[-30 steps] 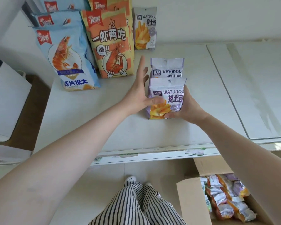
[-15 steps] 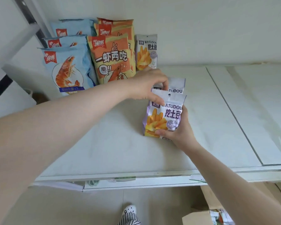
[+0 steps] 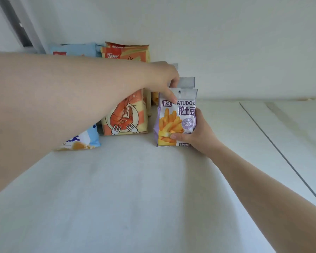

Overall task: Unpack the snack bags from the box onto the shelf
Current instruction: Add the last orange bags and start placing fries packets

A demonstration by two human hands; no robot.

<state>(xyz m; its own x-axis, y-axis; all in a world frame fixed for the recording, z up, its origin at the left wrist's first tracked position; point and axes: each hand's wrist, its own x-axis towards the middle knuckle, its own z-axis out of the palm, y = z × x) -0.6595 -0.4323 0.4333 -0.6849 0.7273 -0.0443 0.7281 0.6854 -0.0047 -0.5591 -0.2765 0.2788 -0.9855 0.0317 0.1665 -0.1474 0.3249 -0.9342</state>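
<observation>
Item: fry bag (image 3: pixel 175 119) on shelf (image 3: pixel 153 189), our L hand (image 3: pixel 164 79) pinching top, R hand (image 3: pixel 199 136) gripping base; may topple w/ early release.

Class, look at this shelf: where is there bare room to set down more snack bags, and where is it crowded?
Free: the shelf in front of the purple fries bag, and the stretch to its right, across the seam. Crowded: the back left corner, with the orange shrimp bags, blue bags, left hand and right hand.
</observation>
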